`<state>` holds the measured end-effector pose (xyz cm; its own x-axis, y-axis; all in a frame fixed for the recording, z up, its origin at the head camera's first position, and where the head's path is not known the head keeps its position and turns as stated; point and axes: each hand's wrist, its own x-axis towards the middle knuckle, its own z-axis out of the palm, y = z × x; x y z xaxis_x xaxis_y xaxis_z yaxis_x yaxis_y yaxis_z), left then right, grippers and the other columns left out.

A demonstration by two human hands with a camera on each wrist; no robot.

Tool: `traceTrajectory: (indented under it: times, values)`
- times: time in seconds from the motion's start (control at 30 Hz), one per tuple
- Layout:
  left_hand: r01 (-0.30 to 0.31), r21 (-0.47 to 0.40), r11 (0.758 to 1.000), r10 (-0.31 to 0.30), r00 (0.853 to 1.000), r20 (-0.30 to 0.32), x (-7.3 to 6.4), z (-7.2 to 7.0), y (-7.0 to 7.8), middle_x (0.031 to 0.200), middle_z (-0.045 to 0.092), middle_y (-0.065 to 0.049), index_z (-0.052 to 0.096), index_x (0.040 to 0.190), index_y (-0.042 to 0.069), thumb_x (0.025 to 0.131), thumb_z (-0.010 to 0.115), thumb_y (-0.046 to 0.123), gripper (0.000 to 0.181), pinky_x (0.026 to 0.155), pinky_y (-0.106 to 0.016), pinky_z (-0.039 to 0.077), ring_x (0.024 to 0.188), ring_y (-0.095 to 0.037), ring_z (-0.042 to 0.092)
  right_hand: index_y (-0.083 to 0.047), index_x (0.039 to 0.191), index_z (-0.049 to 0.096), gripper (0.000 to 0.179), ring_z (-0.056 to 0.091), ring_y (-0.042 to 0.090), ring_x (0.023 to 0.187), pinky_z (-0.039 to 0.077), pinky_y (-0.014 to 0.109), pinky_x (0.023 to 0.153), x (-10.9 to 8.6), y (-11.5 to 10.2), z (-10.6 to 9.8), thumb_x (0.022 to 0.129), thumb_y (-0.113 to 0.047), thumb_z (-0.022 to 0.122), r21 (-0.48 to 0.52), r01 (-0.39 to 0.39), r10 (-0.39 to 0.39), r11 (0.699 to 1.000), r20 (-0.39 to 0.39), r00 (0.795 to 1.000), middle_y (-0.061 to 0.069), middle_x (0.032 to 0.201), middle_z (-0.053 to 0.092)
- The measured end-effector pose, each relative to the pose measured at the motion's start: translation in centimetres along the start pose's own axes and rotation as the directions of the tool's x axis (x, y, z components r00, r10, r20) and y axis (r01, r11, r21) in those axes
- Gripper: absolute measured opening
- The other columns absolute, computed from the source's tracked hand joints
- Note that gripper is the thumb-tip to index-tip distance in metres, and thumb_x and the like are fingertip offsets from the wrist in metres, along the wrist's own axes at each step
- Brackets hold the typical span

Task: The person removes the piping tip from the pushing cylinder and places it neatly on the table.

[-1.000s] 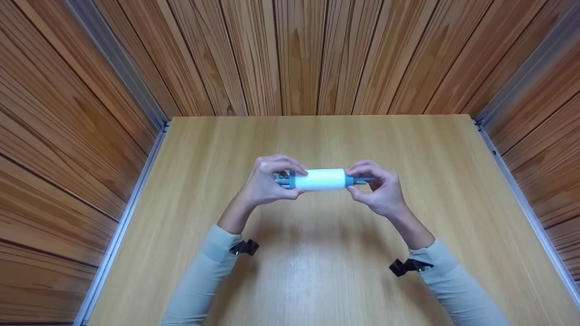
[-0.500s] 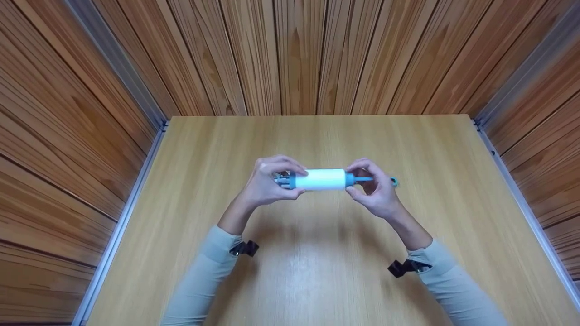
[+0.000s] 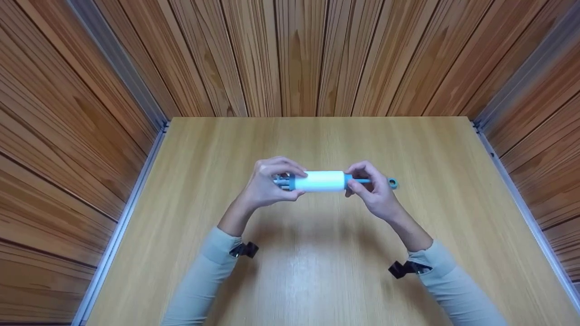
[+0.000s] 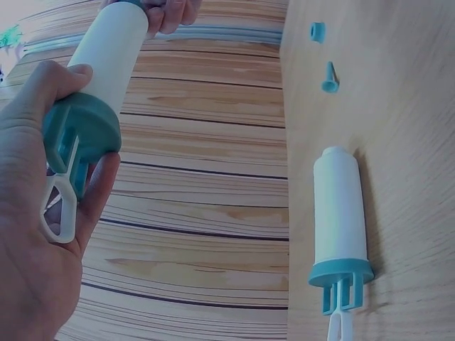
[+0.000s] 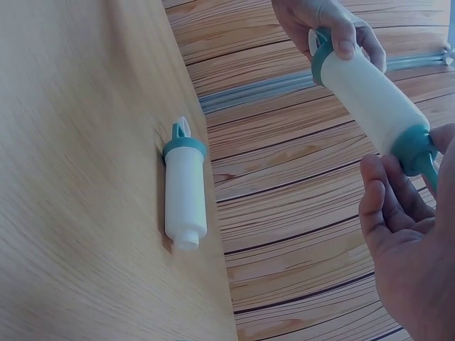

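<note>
Above the table, both hands hold a large white-barrelled syringe (image 3: 320, 181) with teal ends, lying level between them. My left hand (image 3: 272, 181) grips its left end, thumb and fingers round the teal collar (image 4: 84, 128). A white loop handle (image 4: 61, 209) and teal prongs sit by that palm. My right hand (image 3: 376, 190) pinches the teal end cap (image 5: 412, 148) between thumb and fingers. From the cap a thin teal rod (image 3: 362, 180) runs rightward past the hand to a small teal ring (image 3: 393, 183).
In the left wrist view, a second white syringe (image 4: 340, 206) lies on the tabletop (image 4: 412, 142), with a teal cone nozzle (image 4: 330, 79) and a small teal cap (image 4: 318, 32) beyond it. Wood-plank walls (image 3: 299, 59) enclose the table.
My right hand has shifted its grip on the cap, its thumb now over it. The teal rod has turned, and its ring now shows beyond the hand. My left hand stays in place.
</note>
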<state>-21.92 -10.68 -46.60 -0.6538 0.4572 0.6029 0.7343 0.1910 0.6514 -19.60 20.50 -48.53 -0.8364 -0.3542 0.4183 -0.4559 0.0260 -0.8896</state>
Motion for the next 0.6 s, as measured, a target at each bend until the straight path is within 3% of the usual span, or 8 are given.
traceTrajectory:
  times: [0.4,0.6]
  values:
    - [0.012,-0.005,1.0,-0.012,1.0,0.006,-0.12,0.02,0.0,0.117,0.085,-0.016,0.087,0.11,0.005,0.082,0.096,0.007,0.03,0.087,-0.028,0.064,0.104,-0.033,0.081,0.022,0.129,0.05,0.038,0.075,0.003,0.1,0.066,0.02,0.091,-0.06,0.41,-0.14,0.094,0.027,0.062,0.051,0.118,-0.121,0.992,0.053,0.991,-0.011,0.126,0.068]
    - [0.021,0.002,1.0,-0.021,1.0,0.009,-0.07,0.02,0.06,0.116,0.086,-0.016,0.087,0.11,0.005,0.082,0.096,0.007,0.029,0.086,-0.027,0.062,0.104,-0.033,0.08,0.022,0.129,0.048,0.04,0.076,0.003,0.101,0.066,0.02,0.092,-0.11,0.36,-0.1,0.093,0.028,0.063,0.057,0.114,-0.117,0.992,0.05,0.992,-0.01,0.128,0.065]
